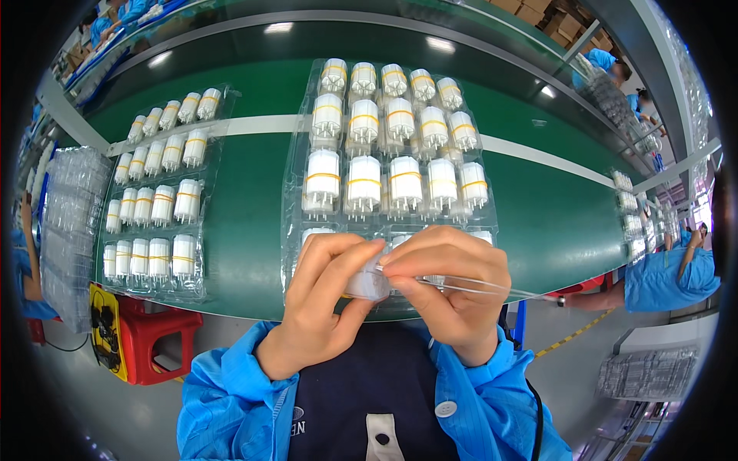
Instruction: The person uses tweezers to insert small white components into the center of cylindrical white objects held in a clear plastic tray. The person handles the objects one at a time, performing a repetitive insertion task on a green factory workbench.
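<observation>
My left hand (319, 307) is closed round a white cylindrical part (367, 283), its pale end turned toward my right hand. My right hand (453, 288) meets it there, thumb and forefinger pinched at the end of the part, where a small pale tip shows. A slim two-armed metal tool like tweezers (500, 290) lies through my right hand and sticks out to the right. Just beyond both hands stands a clear plastic tray (296, 180) with rows of white cylinders (364, 182), each with an orange band and metal pins. My hands cover its nearest row.
Another clear tray of banded cylinders (160, 203) lies on the green table (250, 207) at left. Stacked clear trays (73, 230) stand at the far left, near a red stool (157, 338). Co-workers in blue (669, 276) sit to the right, beside more filled trays (630, 215).
</observation>
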### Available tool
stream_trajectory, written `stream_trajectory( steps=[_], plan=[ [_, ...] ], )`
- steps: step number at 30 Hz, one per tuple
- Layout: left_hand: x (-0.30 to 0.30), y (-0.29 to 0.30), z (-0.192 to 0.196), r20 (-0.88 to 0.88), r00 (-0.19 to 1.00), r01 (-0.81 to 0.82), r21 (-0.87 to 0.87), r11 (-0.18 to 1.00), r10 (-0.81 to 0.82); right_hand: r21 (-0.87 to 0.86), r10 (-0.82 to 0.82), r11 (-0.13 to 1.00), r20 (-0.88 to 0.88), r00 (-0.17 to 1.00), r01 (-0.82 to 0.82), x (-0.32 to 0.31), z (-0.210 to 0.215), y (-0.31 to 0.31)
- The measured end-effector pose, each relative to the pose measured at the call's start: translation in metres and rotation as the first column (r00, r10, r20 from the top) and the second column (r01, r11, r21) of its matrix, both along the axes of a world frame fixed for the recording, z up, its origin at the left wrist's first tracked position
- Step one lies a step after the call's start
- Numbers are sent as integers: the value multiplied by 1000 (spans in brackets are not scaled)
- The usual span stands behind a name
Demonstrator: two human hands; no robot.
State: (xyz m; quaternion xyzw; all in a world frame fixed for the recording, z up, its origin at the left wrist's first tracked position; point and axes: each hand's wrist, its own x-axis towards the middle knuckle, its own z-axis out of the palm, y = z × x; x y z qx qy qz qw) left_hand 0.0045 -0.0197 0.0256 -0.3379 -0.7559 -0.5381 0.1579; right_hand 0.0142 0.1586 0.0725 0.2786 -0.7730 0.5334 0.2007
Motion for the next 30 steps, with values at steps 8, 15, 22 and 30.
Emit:
stream_trajectory(
  steps=[8, 15, 22, 30],
  plan=[
    [-1, -1, -3, 12, 1000, -1, 51, 999, 1, -521, 60, 852, 172, 983, 39, 3, -23, 1],
    [1, 10, -20, 83, 996, 3, 253, 967, -25, -283, -23, 957, 144, 989, 63, 15, -14, -12],
    [5, 7, -6, 78, 997, -36, 131, 991, 26, -368, -56, 923, 158, 986, 112, 18, -18, -13],
    [0, 5, -15, -86, 993, -82, 11, 997, 83, -409, -45, 901, 242, 969, 143, 20, -19, -19]
  ],
)
